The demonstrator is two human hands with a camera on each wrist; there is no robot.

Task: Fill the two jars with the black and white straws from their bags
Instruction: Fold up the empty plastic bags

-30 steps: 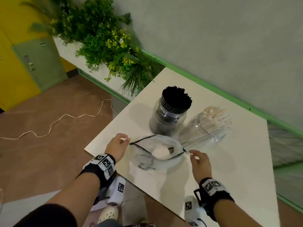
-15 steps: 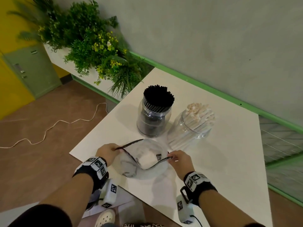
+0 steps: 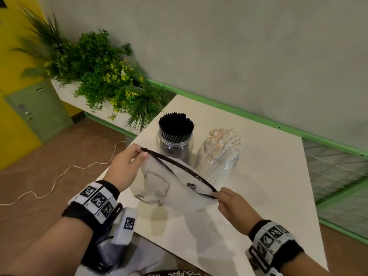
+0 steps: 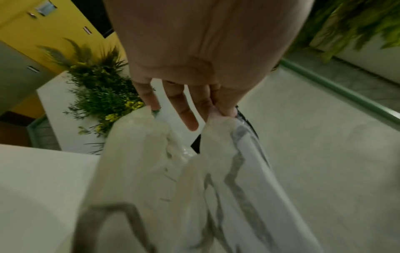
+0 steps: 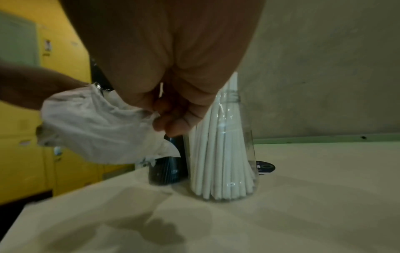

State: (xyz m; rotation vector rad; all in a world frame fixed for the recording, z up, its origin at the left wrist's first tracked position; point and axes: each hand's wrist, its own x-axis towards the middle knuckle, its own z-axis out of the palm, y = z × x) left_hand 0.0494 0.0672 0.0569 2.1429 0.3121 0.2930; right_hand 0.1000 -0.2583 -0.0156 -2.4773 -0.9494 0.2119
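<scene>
Two clear jars stand on the white table [image 3: 268, 192]. The left jar [image 3: 175, 145] is packed with black straws [image 3: 176, 125]; the right jar [image 3: 218, 166] holds white straws [image 3: 225, 141], seen close in the right wrist view as white straws [image 5: 218, 154]. I hold a limp translucent bag [image 3: 173, 188] with a black zip edge above the table, in front of the jars. My left hand [image 3: 127, 166] pinches its left end, and my right hand [image 3: 229, 200] pinches its right end. The bag [image 4: 194, 179] hangs slack from the left fingers [image 4: 225, 106]. The bag looks empty.
Green plants [image 3: 103, 76] in a white planter stand left of the table. A pale cable [image 3: 59, 176] runs over the brown floor. A grey wall with a green rail [image 3: 249, 116] borders the table's far edge. A small dark disc [image 5: 265, 166] lies behind the white-straw jar.
Both hands took hold of the bag's zip ends and lifted it off the table, stretching the zip edge between them. The head view tilted up.
</scene>
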